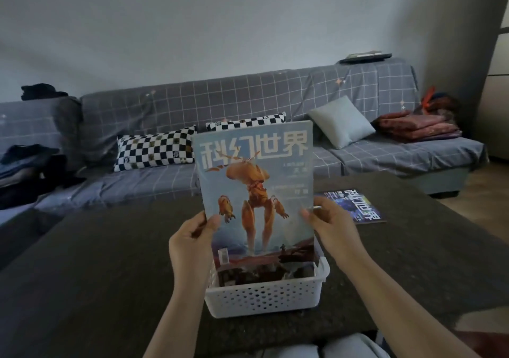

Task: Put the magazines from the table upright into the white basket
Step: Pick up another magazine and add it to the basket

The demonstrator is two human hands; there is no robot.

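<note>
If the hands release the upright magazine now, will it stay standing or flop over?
The magazine looks thin and tall, so it probably bends easily. Most of it rises above the low white basket, so it would likely lean or tip. The left hand and right hand hold its two edges, suggesting it needs support.

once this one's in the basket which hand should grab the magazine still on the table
Right. The remaining magazine lies flat on the table just beyond the right hand; the left hand is across the upright magazine and white basket.
</note>
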